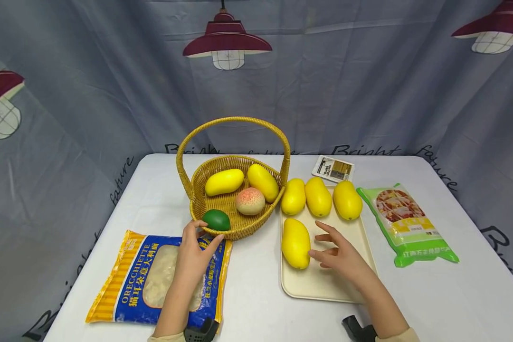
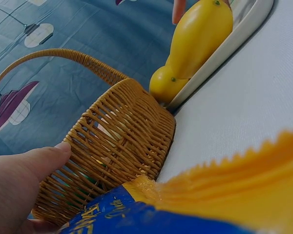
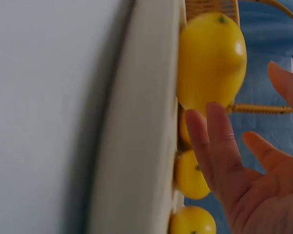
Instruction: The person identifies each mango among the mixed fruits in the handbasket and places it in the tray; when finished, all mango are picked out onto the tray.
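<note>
My left hand [image 1: 196, 251] rests its fingertips at the front left rim of the wicker basket [image 1: 250, 232]; its thumb and index finger stand apart. Just inside, by those fingertips, lies a smooth green fruit [image 1: 216, 220]. In the basket are also two yellow mangoes [image 1: 224, 182] and a peach [image 1: 250, 201]. My right hand [image 1: 339, 256] spreads its fingers over the cream tray [image 1: 325, 289], its thumb tip right beside the nearest mango [image 1: 296, 243]. In the right wrist view its fingers are apart, close by that mango [image 3: 212, 63].
More mangoes [image 1: 318, 196] line the tray's far end. A blue and yellow orecchiette bag [image 1: 166, 280] lies under my left forearm. At the right is a green food bag [image 1: 406, 223], and behind the tray a small packet [image 1: 333, 168]. The basket's tall handle [image 1: 235, 118] arches upward.
</note>
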Available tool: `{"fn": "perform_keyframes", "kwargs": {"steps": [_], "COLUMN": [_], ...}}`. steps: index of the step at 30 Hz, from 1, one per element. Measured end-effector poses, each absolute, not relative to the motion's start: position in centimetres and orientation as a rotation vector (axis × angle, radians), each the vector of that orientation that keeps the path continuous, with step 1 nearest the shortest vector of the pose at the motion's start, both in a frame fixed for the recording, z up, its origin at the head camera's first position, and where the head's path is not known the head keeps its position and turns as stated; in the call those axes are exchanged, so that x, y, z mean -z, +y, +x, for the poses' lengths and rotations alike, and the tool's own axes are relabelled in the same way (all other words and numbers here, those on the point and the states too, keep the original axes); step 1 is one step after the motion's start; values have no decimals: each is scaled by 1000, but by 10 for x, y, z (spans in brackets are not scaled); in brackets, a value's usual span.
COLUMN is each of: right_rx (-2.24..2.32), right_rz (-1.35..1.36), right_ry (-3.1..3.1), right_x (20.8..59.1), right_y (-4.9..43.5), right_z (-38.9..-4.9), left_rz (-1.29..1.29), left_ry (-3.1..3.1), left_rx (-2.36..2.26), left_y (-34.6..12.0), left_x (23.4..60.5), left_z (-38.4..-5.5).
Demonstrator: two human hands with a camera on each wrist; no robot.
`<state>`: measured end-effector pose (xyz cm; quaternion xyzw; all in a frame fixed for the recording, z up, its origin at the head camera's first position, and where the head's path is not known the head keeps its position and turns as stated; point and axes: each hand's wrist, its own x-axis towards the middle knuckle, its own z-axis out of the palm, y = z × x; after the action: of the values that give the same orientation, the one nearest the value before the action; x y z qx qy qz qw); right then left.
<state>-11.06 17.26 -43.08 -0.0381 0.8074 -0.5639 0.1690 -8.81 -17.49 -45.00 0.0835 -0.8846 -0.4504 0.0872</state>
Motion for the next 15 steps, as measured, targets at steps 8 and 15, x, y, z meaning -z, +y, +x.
{"fn": "perform_keyframes", "kwargs": {"steps": [8,15], "right_rx": [1482,1446], "right_rz": [-238,-440], "right_ry": [2534,2587], "right_x": [397,365], "right_y": [173,137], "right_z": [-133,-155], "left_rz": [243,238], "left_ry": [-2629,-2612], "left_rx": [1342,1348], "left_y": [-175,-174], "left_x": [449,451], "left_z": [-88,-88]}}
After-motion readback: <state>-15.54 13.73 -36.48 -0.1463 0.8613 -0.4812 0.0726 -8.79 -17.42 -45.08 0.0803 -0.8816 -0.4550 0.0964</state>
